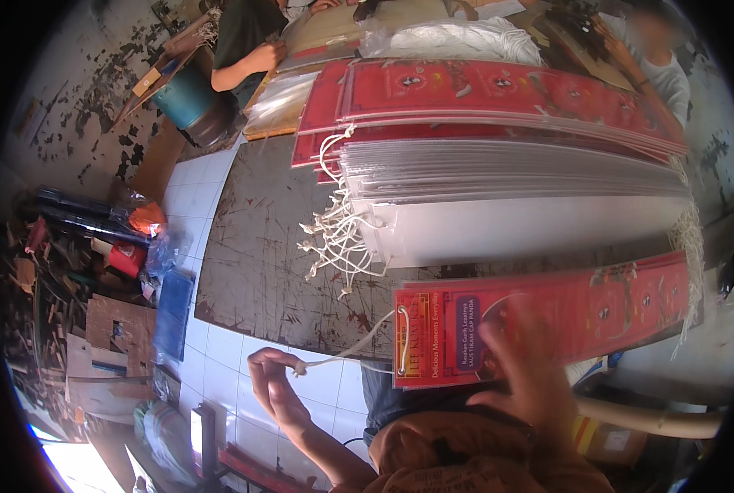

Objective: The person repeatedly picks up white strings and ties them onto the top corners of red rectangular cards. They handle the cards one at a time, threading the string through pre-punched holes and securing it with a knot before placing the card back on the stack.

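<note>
My left hand (280, 386) pinches the knotted end of a white cord (342, 357) and draws it out to the left. That cord runs through the left end of a long red printed laminated strip (584, 320), which lies along the near table edge. Over the strip's middle is my right hand (531, 366), slightly blurred, with its thumb and fingers apart and resting on or just above the surface. Beyond it, a thick stack of similar strips lies with pale backs (531, 222) showing. Knotted white cords (338, 238) hang from the stack's left end.
More red strips (498, 90) are piled behind the stack on the scratched dark table (252, 238). White cord bundles (465, 39) lie at the far side. Two other people sit beyond, one forearm (252, 66) at far left. Cardboard and scraps (108, 337) crowd the left floor.
</note>
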`<act>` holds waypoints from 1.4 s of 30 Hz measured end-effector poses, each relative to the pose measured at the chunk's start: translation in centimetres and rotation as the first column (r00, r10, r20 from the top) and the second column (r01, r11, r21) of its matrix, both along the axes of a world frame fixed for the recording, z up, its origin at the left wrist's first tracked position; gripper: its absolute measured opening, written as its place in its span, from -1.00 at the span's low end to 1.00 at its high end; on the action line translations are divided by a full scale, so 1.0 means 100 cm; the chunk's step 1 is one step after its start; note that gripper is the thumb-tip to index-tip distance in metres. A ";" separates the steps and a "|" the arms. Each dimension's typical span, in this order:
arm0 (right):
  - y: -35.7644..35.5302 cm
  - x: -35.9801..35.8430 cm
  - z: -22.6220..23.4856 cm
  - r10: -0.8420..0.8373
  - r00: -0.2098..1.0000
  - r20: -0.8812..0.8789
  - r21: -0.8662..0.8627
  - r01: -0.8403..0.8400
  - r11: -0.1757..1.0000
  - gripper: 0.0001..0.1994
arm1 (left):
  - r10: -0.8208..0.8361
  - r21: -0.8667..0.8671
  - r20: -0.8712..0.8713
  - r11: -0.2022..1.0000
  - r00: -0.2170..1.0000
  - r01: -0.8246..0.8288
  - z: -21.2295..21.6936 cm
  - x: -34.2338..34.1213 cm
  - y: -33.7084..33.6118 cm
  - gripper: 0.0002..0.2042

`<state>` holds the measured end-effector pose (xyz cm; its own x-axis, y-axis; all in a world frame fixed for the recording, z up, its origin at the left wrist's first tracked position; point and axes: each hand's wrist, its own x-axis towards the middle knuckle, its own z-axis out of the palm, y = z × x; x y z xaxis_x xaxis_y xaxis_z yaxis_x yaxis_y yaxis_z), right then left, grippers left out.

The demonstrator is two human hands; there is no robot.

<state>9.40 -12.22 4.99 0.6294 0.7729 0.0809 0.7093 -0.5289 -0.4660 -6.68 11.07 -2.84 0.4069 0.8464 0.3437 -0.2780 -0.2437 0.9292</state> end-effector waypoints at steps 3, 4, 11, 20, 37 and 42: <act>-0.035 0.008 -0.013 -0.140 0.984 0.108 -0.092 0.151 0.984 -0.28 | 0.222 0.024 -0.203 0.975 0.954 -0.222 -0.006 0.007 0.000 -0.71; -0.043 0.012 -0.019 -0.146 0.981 0.128 -0.106 0.160 0.981 -0.29 | 0.232 0.017 -0.208 0.972 0.950 -0.234 -0.006 0.009 0.000 -0.76; -0.048 0.027 -0.002 -0.023 0.987 0.160 -0.110 0.041 0.993 -0.38 | 0.272 0.067 -0.216 0.962 0.938 -0.264 0.002 0.015 0.000 -0.81; -0.011 0.095 0.032 0.203 0.893 0.401 0.094 -0.260 0.961 -0.76 | 0.361 0.064 -0.203 0.933 0.910 -0.355 0.000 0.000 -0.001 -0.83; -0.027 0.084 0.000 -0.375 0.823 0.426 0.282 0.274 0.920 -0.47 | 0.325 0.056 -0.246 0.945 0.913 -0.322 -0.005 -0.002 -0.003 -0.83; -0.106 0.081 -0.023 -0.739 0.598 0.311 0.392 0.628 0.673 -0.53 | 0.259 0.067 -0.293 0.966 0.920 -0.251 0.000 0.017 -0.014 -0.83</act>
<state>17.52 -22.78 2.72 0.8209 0.0519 0.5687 0.3246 -0.8617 -0.3900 -5.02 9.65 -2.88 0.2651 0.9271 0.2648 0.0845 -0.2960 0.9515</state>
